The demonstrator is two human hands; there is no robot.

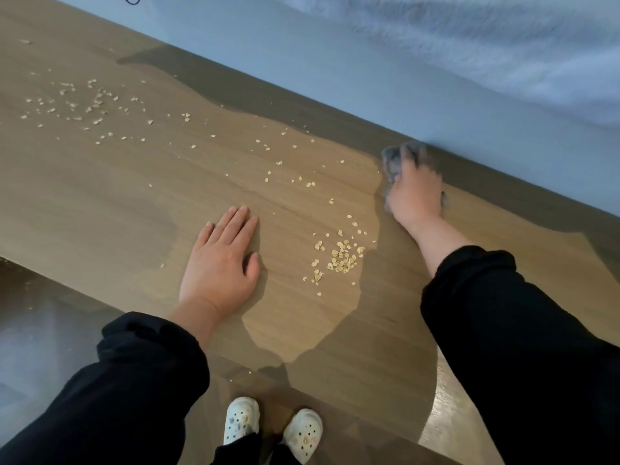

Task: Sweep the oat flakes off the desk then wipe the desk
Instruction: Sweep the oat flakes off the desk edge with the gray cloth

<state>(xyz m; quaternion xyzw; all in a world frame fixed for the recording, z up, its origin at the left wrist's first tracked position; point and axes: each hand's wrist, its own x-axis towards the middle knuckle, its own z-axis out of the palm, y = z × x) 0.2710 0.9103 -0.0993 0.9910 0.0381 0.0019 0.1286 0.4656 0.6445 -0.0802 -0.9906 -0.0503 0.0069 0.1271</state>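
Oat flakes lie scattered over the wooden desk [110, 182]. A dense little heap of oat flakes [342, 258] sits between my hands, and a loose spread of flakes [84, 102] lies at the far left. My left hand [221, 260] rests flat on the desk, fingers apart, holding nothing. My right hand [414, 189] is blurred and presses a grey cloth [392, 159] onto the desk near the back edge by the wall, to the right of the heap.
A pale blue-grey wall [335, 72] runs along the desk's back edge. The desk's front edge runs diagonally above the dark floor [40, 330]. My feet in white clogs [271, 427] stand below the edge. A dark cable [132, 0] hangs at the top left.
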